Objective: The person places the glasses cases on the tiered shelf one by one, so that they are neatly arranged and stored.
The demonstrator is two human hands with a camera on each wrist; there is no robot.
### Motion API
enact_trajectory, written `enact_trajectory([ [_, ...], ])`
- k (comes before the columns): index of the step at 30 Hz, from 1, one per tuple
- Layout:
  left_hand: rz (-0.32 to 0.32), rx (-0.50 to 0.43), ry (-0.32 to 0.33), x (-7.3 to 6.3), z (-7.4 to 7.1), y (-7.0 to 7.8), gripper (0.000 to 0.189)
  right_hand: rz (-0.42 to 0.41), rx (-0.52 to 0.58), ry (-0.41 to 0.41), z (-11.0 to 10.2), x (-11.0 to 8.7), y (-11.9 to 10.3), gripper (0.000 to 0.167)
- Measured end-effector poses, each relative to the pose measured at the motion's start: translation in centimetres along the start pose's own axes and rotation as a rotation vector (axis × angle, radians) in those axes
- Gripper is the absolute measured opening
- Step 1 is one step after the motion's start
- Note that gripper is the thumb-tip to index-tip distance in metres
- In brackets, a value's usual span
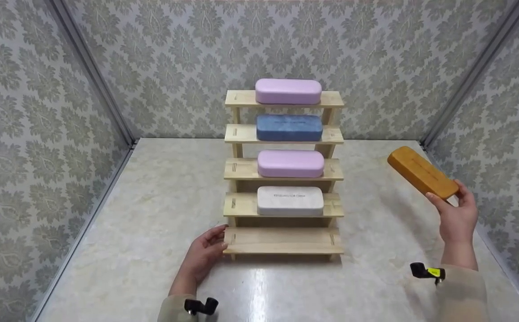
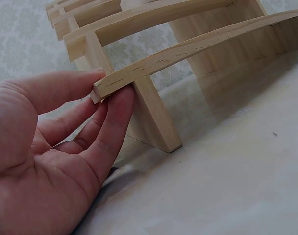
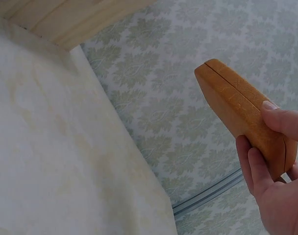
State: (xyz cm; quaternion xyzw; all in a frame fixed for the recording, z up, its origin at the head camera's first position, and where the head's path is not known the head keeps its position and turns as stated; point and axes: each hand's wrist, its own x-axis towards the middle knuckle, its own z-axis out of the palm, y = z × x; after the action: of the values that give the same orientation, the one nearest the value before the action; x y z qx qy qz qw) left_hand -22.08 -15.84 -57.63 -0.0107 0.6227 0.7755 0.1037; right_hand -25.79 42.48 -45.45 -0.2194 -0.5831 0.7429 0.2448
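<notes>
My right hand [image 1: 458, 219] grips an orange-brown glasses case [image 1: 422, 172] by its near end, raised above the table at the right. In the right wrist view the thumb lies along one side of the closed case [image 3: 242, 107] and fingers wrap the other. A stepped wooden display rack [image 1: 284, 241] stands mid-table. At the left end of its lowest shelf [image 2: 178, 51], my left hand [image 1: 203, 257] pinches the board, thumb on the edge and fingers underneath. That lowest shelf bears no case. A white case [image 1: 290, 201] with printed lettering sits one step up.
Above the white case, the rack holds a pink case [image 1: 290, 164], a blue case [image 1: 289, 128] and another pink case [image 1: 288, 91] on top. Patterned wall panels [image 1: 259, 40] enclose the marbled table [image 1: 152, 192] at the back and both sides.
</notes>
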Motion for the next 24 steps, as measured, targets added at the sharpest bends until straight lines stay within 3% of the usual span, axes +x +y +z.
enact_trajectory([
  [4, -0.007, -0.038, -0.021, 0.1, 0.0, 0.0, 0.065, -0.044, 0.076, -0.039, 0.4, -1.1, -0.8, 0.081],
  [12, 0.003, -0.029, -0.017, 0.1, 0.0, -0.1, 0.064, -0.100, 0.135, -0.112, 1.1, -3.4, -2.0, 0.073],
  [24, 0.005, 0.001, -0.012, -0.1, -0.1, 0.0, 0.063, -0.198, 0.166, -0.332, 2.0, -6.8, -2.8, 0.064],
])
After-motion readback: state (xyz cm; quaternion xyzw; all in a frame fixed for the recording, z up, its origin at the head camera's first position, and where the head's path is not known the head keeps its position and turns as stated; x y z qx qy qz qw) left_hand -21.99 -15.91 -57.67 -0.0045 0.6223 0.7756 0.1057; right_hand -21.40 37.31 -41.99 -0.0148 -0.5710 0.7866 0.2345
